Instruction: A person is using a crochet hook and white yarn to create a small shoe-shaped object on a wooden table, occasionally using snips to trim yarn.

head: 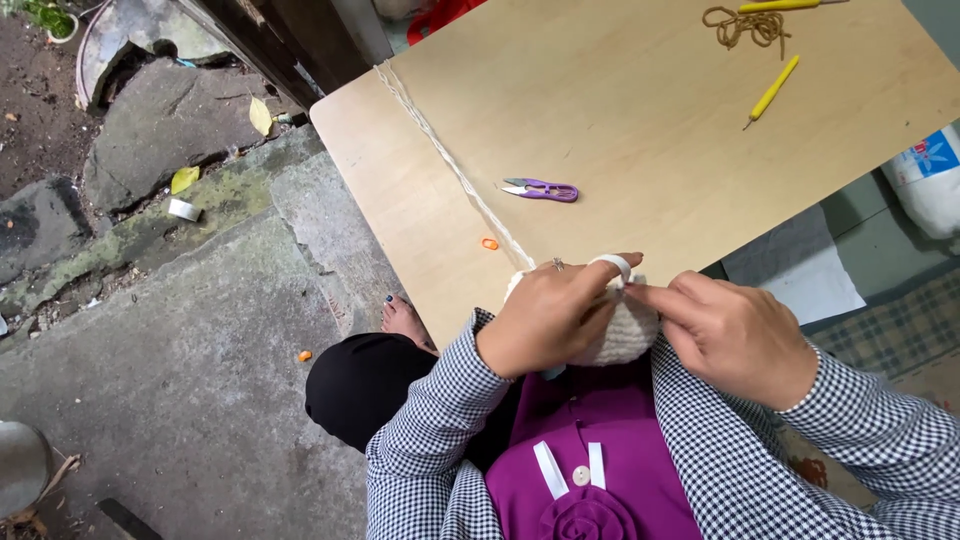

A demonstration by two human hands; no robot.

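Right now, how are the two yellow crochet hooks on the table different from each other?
The near crochet hook lies fully in view, slanted, alone on bare wood. The far crochet hook lies nearly level at the table's back edge, partly cut off by the picture, beside the brown cord. Both have yellow handles.

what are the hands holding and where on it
Both hands hold a cream crocheted yarn piece: the left hand cups its left side, and the right hand fingers pinch its top edge.

Crochet piece mostly hidden by hands; top hook cut off.
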